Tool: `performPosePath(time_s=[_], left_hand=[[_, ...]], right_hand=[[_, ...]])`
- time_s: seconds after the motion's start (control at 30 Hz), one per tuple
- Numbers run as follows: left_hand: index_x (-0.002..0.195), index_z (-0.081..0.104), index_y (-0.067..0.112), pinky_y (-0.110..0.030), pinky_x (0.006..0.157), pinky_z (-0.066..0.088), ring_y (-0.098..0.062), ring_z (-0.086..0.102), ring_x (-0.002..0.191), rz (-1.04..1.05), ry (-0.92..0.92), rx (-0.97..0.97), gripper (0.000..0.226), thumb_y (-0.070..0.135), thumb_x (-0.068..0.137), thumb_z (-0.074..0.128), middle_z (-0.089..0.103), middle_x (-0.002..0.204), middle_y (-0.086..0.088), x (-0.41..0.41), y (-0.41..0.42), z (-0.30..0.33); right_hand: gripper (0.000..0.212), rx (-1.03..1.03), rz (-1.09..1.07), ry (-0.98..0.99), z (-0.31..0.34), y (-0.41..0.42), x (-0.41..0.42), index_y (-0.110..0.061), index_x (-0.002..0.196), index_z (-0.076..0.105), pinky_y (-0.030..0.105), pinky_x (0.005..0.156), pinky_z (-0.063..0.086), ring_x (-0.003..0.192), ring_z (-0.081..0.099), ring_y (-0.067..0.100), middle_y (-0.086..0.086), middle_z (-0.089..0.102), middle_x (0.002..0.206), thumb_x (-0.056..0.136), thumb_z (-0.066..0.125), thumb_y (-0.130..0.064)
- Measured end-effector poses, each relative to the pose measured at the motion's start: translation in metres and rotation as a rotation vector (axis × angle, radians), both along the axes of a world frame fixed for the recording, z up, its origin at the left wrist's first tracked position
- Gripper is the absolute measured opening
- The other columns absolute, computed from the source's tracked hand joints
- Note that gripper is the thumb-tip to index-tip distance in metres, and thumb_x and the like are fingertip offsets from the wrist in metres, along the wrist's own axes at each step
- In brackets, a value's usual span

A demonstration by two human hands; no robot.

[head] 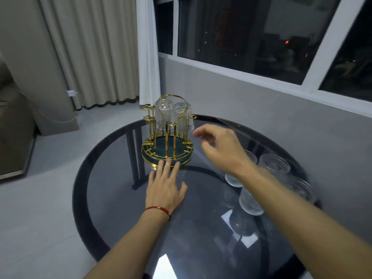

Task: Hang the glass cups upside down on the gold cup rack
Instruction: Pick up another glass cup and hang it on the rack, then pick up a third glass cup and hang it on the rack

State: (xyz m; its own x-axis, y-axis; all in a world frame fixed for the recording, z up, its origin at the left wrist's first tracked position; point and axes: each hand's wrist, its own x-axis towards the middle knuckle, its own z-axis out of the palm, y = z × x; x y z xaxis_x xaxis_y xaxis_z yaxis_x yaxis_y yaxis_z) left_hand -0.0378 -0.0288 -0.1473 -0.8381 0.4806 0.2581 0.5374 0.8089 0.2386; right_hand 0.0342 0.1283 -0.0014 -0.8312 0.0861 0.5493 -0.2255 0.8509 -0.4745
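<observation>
The gold cup rack [167, 150] stands on a round green base at the far side of the dark glass table [120, 198]. Two clear glass cups hang upside down on its far prongs, one at the left [163, 113] and one at the right [183, 115]. My left hand [165, 186] lies flat on the table, fingertips touching the rack's base. Just right of the rack hovers my right hand [221, 150], blurred, fingers apart, holding nothing. Several more glass cups [273, 165] stand on the table's right side, partly hidden behind my right forearm.
A grey wall and a dark window run close behind the table on the right. Beige and white curtains hang at the back left. A sofa edge shows at far left. The table's black frame is visible through the glass.
</observation>
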Motion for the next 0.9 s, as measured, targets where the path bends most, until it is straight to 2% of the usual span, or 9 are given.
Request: performPosePath(time_s=[0.13, 0.2, 0.3, 0.43, 0.53, 0.63, 0.73, 0.77, 0.9], left_hand=[[0.159, 0.028, 0.026, -0.048, 0.126, 0.011, -0.024, 0.01, 0.158, -0.046, 0.015, 0.034, 0.069, 0.05, 0.098, 0.047, 0.021, 0.17, -0.004, 0.022, 0.006, 0.005], [0.155, 0.037, 0.022, -0.046, 0.123, 0.024, -0.025, 0.026, 0.154, -0.136, -0.062, 0.171, 0.069, 0.043, 0.093, 0.059, 0.034, 0.165, -0.007, 0.04, 0.018, 0.011], [0.148, 0.048, 0.015, -0.037, 0.113, 0.04, -0.024, 0.05, 0.136, -0.316, -0.194, 0.411, 0.065, 0.028, 0.088, 0.071, 0.053, 0.148, -0.007, 0.073, 0.043, 0.021], [0.15, 0.043, 0.019, -0.034, 0.104, 0.048, -0.014, 0.056, 0.124, -0.372, -0.357, 0.611, 0.077, 0.031, 0.082, 0.078, 0.057, 0.141, 0.0, 0.108, 0.075, 0.03], [0.149, 0.041, 0.022, -0.029, 0.101, 0.047, -0.01, 0.053, 0.121, -0.346, -0.439, 0.674, 0.081, 0.029, 0.08, 0.081, 0.055, 0.14, 0.002, 0.119, 0.088, 0.033], [0.146, 0.043, 0.024, -0.028, 0.102, 0.048, -0.009, 0.054, 0.122, -0.344, -0.502, 0.706, 0.079, 0.028, 0.077, 0.082, 0.057, 0.137, 0.006, 0.125, 0.1, 0.033], [0.14, 0.044, 0.028, -0.01, 0.095, 0.042, -0.009, 0.053, 0.122, -0.327, -0.546, 0.734, 0.076, 0.034, 0.075, 0.084, 0.057, 0.129, 0.015, 0.128, 0.112, 0.032], [0.139, 0.043, 0.029, -0.009, 0.095, 0.039, -0.01, 0.052, 0.124, -0.322, -0.548, 0.741, 0.077, 0.037, 0.074, 0.085, 0.056, 0.13, 0.016, 0.129, 0.116, 0.031], [0.153, 0.034, 0.021, -0.027, 0.108, 0.038, -0.018, 0.044, 0.139, -0.29, -0.54, 0.748, 0.103, 0.043, 0.07, 0.09, 0.051, 0.149, -0.003, 0.131, 0.123, 0.035]], right_hand=[[0.033, 0.014, 0.116, 0.052, -0.026, -0.019, 0.077, -0.002, 0.107, 0.078, 0.022, 0.087, 0.054, 0.091, 0.07, 0.015, 0.009, 0.078, 0.102, 0.083, 0.061, 0.013], [0.032, -0.055, 0.041, 0.086, -0.044, -0.014, 0.109, -0.004, 0.106, 0.078, 0.018, 0.09, 0.053, 0.095, 0.069, 0.009, 0.005, 0.077, 0.104, 0.085, 0.062, 0.013], [0.031, -0.276, -0.163, 0.094, -0.071, 0.0, 0.144, -0.015, 0.102, 0.08, 0.02, 0.084, 0.055, 0.093, 0.072, 0.007, -0.008, 0.078, 0.101, 0.089, 0.065, 0.009], [0.034, -0.503, -0.333, -0.006, -0.084, 0.017, 0.165, -0.031, 0.093, 0.077, 0.012, 0.075, 0.053, 0.092, 0.072, 0.0, -0.023, 0.078, 0.095, 0.093, 0.065, 0.001], [0.039, -0.593, -0.432, 0.012, -0.084, 0.029, 0.173, -0.031, 0.089, 0.075, 0.02, 0.08, 0.059, 0.088, 0.074, 0.001, -0.015, 0.079, 0.087, 0.092, 0.062, 0.005], [0.036, -0.679, -0.48, 0.003, -0.086, 0.04, 0.179, -0.026, 0.088, 0.076, 0.039, 0.083, 0.064, 0.081, 0.077, 0.013, -0.007, 0.08, 0.089, 0.093, 0.061, 0.006], [0.036, -0.734, -0.502, -0.006, -0.09, 0.05, 0.18, -0.026, 0.086, 0.076, 0.043, 0.079, 0.064, 0.067, 0.073, 0.01, -0.003, 0.079, 0.081, 0.092, 0.059, 0.005], [0.036, -0.747, -0.505, -0.004, -0.091, 0.051, 0.179, -0.026, 0.085, 0.076, 0.043, 0.078, 0.064, 0.064, 0.071, 0.009, -0.002, 0.078, 0.076, 0.092, 0.059, 0.004], [0.033, -0.763, -0.507, -0.008, -0.094, 0.053, 0.174, -0.026, 0.086, 0.077, 0.047, 0.079, 0.064, 0.064, 0.072, 0.012, 0.0, 0.077, 0.069, 0.091, 0.06, 0.002]])
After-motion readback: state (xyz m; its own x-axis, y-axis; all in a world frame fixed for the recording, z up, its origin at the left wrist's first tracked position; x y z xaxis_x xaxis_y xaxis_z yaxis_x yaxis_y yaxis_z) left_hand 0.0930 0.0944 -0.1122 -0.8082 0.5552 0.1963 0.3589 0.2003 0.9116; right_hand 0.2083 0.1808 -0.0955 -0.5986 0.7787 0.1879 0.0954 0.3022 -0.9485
